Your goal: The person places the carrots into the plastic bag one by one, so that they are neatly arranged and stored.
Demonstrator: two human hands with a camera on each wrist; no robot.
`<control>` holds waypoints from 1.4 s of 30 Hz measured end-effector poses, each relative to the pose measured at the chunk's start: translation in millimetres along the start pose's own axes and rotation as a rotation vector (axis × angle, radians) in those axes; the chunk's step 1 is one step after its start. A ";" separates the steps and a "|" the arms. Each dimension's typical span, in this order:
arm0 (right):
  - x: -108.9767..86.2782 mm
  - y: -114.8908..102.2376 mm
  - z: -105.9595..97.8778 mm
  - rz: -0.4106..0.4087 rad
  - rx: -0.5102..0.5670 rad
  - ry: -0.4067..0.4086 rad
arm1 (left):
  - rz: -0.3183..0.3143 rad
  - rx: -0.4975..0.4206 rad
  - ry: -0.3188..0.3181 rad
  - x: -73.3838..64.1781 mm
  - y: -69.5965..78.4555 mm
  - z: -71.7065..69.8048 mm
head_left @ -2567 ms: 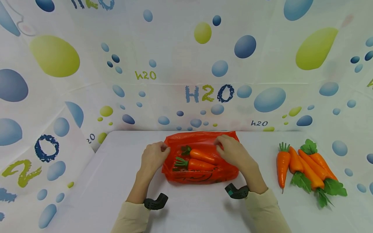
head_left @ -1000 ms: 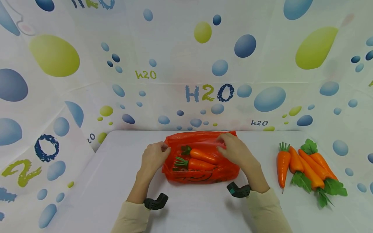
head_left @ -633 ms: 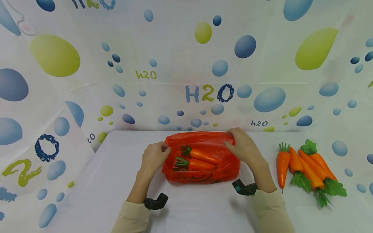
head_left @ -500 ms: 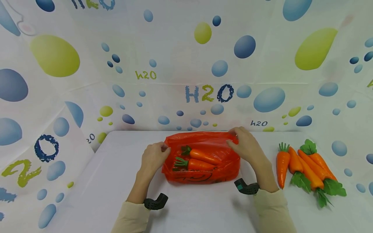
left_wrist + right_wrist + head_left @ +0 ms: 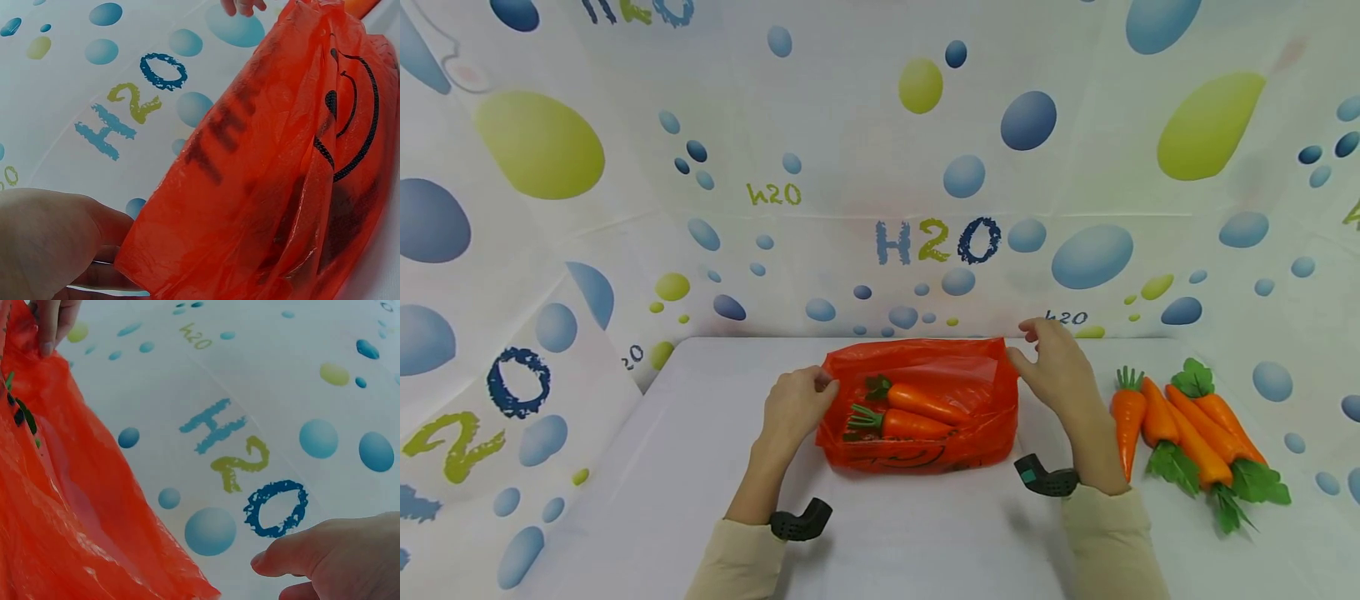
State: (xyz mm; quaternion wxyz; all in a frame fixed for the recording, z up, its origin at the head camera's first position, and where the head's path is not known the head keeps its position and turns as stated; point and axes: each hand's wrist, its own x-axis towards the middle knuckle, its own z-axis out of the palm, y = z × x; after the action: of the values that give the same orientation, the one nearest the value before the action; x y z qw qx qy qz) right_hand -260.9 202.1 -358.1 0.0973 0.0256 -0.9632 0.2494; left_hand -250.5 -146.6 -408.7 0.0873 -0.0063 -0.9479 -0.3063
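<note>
left hand (image 5: 793, 407) is pinching the bag (image 5: 917, 457) at its left edge, likely steadying the mouth; right hand (image 5: 1057, 367) is hovering relaxed, gripping nothing, just beside the right edge. bag is lying mid-table (image 5: 910, 533), showing two carrots (image 5: 917, 424); loose carrots (image 5: 1204, 454) are resting rightward.

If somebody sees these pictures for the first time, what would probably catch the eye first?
Probably the bright red bag, midway along the table's far side, with two carrots visible inside. The left hand holds its left edge; the right hand is just off its right corner. Loose carrots lie at the right.
</note>
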 end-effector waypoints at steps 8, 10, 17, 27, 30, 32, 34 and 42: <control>-0.1 9.3 -4.2 0.028 -0.007 0.043 | -0.003 0.007 0.000 -0.1 -1.1 0.1; 0.1 11.5 -5.0 0.028 -0.010 0.049 | -0.005 0.005 -0.002 0.0 -1.2 0.3; 0.2 19.9 -6.3 0.032 -0.015 0.083 | -0.009 0.000 -0.005 -0.5 -1.4 0.0; -1.5 24.5 -9.8 0.059 -0.001 0.098 | 0.007 -0.006 0.007 -0.6 -2.1 0.8; -1.1 27.4 -10.9 0.072 -0.003 0.093 | 0.006 -0.006 0.007 -0.5 -2.0 1.0; -0.9 29.8 -11.7 0.085 0.000 0.089 | 0.007 -0.008 0.008 -0.2 -2.1 1.3; -0.8 32.5 -12.5 0.098 0.000 0.087 | 0.007 -0.011 0.007 0.0 -2.1 1.5; 0.1 42.6 -15.4 0.140 0.000 0.100 | 0.002 -0.013 0.000 0.7 -2.8 2.9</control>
State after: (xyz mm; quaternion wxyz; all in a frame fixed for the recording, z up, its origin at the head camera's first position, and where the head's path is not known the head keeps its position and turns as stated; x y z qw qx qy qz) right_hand -262.5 246.7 -365.1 0.1278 -0.0543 -0.9566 0.2563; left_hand -251.9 -147.3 -412.5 0.0876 -0.0080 -0.9459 -0.3123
